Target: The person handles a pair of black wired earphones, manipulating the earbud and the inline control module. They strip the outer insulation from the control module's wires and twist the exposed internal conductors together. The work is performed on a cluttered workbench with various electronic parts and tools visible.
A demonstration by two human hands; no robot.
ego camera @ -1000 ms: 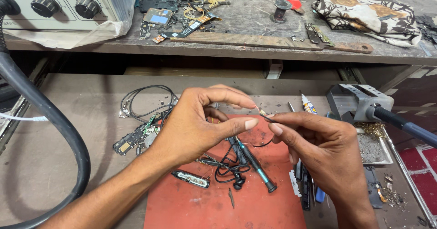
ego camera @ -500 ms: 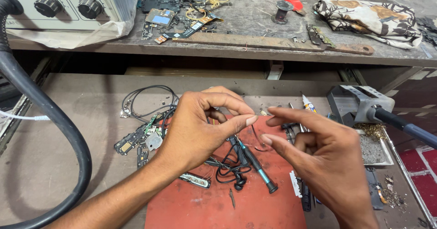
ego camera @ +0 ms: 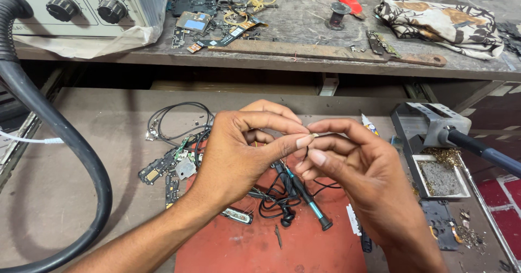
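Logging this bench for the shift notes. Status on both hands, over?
Left hand and right hand meet fingertip to fingertip, pinching a tiny part above the red mat. Thin wire hangs below. Screwdriver lies underneath, untouched.

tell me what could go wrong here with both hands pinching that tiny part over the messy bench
The small part is pinched only between fingertips of the left hand and right hand; if it slips it could vanish among the circuit board scraps and the tangled black earphone wire on the red mat. The thin wire hanging from it looks easy to snap if pulled. The soldering iron in its stand sits close to the right hand and may burn it if hot.
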